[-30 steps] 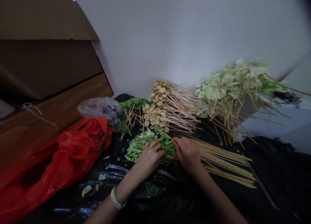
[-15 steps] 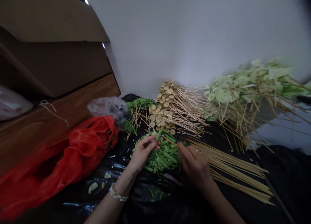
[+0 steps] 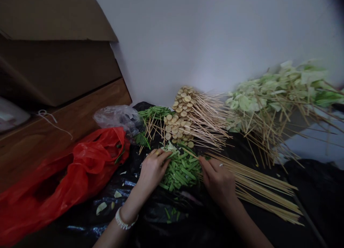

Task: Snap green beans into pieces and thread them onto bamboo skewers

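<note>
My right hand (image 3: 219, 178) grips a thin wooden skewer (image 3: 192, 153) between thumb and fingers, its tip pointing left over the pile of cut green beans (image 3: 180, 174). At the pile's upper left edge is my left hand (image 3: 154, 165), palm down. Its thumb and fingertips are drawn together on a green bean piece, partly hidden by the fingers. The beans lie on black plastic (image 3: 150, 219) in front of me. Beside my right hand, a bundle of bare skewers (image 3: 263, 183) spreads to the right.
Behind the pile are skewered potato slices (image 3: 178, 128) and skewered green beans (image 3: 156, 112). Skewered cabbage leaves (image 3: 271, 94) are heaped at the right by the wall. A red plastic bag (image 3: 88, 158), a clear bag (image 3: 116, 119) and a cardboard box (image 3: 59, 68) stand left.
My left hand has moved left, away from the skewer tip, and turned palm down at the bean pile. My right hand still holds the skewer in nearly the same place.
</note>
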`<state>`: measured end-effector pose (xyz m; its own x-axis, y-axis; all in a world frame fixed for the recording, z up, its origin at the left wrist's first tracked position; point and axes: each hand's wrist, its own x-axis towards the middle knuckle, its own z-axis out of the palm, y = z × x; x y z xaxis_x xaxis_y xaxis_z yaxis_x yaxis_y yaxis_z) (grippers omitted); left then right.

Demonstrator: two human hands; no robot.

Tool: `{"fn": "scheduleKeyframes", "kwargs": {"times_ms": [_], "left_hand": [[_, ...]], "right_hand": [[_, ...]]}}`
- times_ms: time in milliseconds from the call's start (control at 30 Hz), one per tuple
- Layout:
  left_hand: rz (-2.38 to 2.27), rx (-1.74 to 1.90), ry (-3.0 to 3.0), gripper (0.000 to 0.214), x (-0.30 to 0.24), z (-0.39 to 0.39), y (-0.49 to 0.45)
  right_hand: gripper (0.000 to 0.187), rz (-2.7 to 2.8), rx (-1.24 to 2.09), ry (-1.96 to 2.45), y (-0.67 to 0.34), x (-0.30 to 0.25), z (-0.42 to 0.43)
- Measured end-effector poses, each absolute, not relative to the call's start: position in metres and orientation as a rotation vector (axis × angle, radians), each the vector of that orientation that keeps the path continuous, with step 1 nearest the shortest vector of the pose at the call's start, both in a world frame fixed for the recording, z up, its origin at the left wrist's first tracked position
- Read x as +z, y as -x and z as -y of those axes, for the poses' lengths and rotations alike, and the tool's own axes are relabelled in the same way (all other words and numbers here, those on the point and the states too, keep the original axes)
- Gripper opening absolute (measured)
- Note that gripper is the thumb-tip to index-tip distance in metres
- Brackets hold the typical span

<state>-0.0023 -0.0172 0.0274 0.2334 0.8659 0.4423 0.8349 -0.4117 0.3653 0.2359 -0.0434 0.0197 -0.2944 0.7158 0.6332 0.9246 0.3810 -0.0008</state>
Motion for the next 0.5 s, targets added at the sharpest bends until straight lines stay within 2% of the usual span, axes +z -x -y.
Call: {"fn": "scheduleKeyframes", "kwargs": {"times_ms": [200,400,500], "left_hand": [[-1.593,0.916,-2.438,0.013,0.033,0.020,0.001],[-1.721,0.887,-2.501,0.011,0.043,0.024,0.003],[-1.724,0.837,-2.487,0.010,0.045,0.025,0.002]], "right_hand": [[0.029,2.173,-0.477,1.169,-0.228,0.017,0.046],[0.024,2.108,-0.577,1.411,-0.234,0.018,0.043],[0.028,2.139,-0.539,1.205,-0.230,0.019,0.045]]}}
